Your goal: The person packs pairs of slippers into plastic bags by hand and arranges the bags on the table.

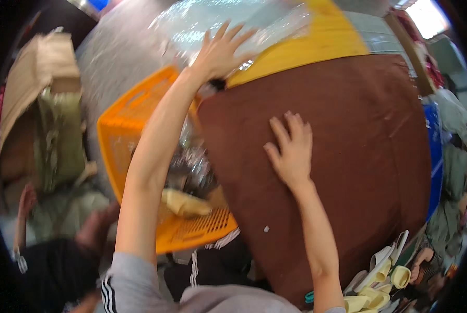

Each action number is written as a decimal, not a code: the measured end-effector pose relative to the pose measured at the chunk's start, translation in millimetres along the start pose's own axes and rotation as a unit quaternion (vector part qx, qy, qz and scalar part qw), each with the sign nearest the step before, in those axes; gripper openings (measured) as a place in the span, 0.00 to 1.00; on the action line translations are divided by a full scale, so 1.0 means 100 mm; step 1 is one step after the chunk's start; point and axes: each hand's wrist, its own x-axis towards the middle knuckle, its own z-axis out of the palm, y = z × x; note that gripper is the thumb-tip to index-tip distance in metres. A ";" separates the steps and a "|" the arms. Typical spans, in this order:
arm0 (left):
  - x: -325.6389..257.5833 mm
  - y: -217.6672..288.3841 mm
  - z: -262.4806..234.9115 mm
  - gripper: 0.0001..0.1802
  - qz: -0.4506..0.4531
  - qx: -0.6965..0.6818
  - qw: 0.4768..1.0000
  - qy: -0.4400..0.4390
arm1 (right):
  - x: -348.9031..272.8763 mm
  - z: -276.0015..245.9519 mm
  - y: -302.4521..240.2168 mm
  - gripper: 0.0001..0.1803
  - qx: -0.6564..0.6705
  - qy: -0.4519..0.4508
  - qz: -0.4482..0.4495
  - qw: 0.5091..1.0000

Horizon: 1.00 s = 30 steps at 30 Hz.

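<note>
My left hand (217, 57) reaches far forward with its fingers spread, over the near edge of a heap of clear, shiny plastic bags or film (197, 31). Whether it touches the plastic I cannot tell. On the brown table cover (358, 141) rests my right hand (292, 151), fingers apart and holding nothing. Beyond the brown cover lies a yellow sheet (332, 39), partly under the plastic. My left forearm crosses above an orange plastic crate (105, 135) that holds clear plastic wrapping (194, 169) and a pale yellow item (186, 203).
Several pale yellow slippers (374, 297) are piled at the table's lower right, beside another person's hand (424, 258). A second person in black (56, 271) is at the lower left. An open cardboard box (48, 57) stands at the left. Blue material (433, 156) edges the table's right side.
</note>
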 end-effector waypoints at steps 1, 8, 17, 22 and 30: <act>-0.03 0.07 -0.16 0.31 0.023 -0.027 0.996 0.078 | -0.05 0.00 0.07 0.32 0.000 0.015 0.011 1.000; -2.56 -0.07 -0.21 0.22 -0.421 -0.204 0.873 0.140 | -0.09 0.03 0.03 0.31 -0.042 0.027 -0.007 0.999; -4.53 0.62 0.40 0.71 -0.195 0.006 0.918 -0.346 | -0.13 0.10 0.04 0.31 -0.061 0.019 -0.005 0.998; -4.05 0.22 1.13 0.73 -0.130 0.053 0.874 -0.466 | -0.06 0.09 -0.02 0.31 -0.056 0.013 -0.012 0.998; -4.10 0.94 1.92 0.64 -0.212 0.147 0.736 -0.626 | -0.05 0.09 0.07 0.32 -0.056 -0.016 0.015 0.998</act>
